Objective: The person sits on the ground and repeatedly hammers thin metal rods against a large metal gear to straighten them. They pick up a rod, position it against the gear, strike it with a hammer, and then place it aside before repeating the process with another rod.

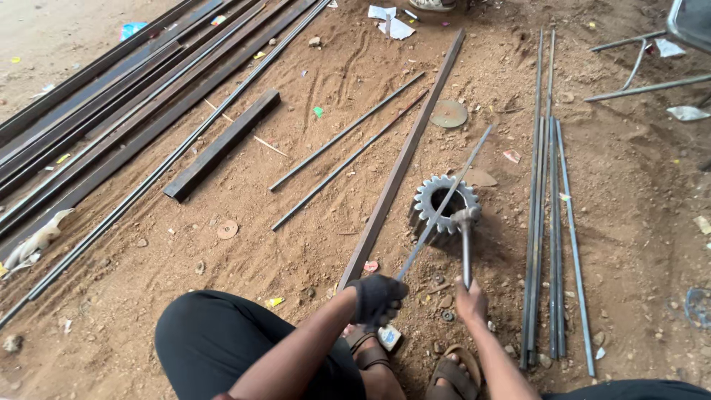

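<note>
In the lower middle of the frame, my left hand (376,298), in a dark glove, is clenched around the near end of a thin rod (443,204), which slants up and right across the top of a toothed gear (443,201) standing on the dirt just right of centre. My bare right hand (470,299) grips the handle of a hammer (466,241), whose head sits at the gear's right rim, touching or just above the rod; I cannot tell which.

To do this well, I judge that I should keep the rod pinned flat on the gear teeth so it cannot skid, strike squarely where it is backed by steel, and keep my gloved fingers low, well away from the head.

The ground (296,244) is loose reddish dirt strewn with pebbles and scraps. A long bar (404,159) runs beside the gear on its left. A bundle of rods (548,222) lies to the right, heavy steel lengths (111,104) fill the upper left, and a rusty disc (449,113) lies above the gear. My sandals (452,374) show at the bottom edge.
</note>
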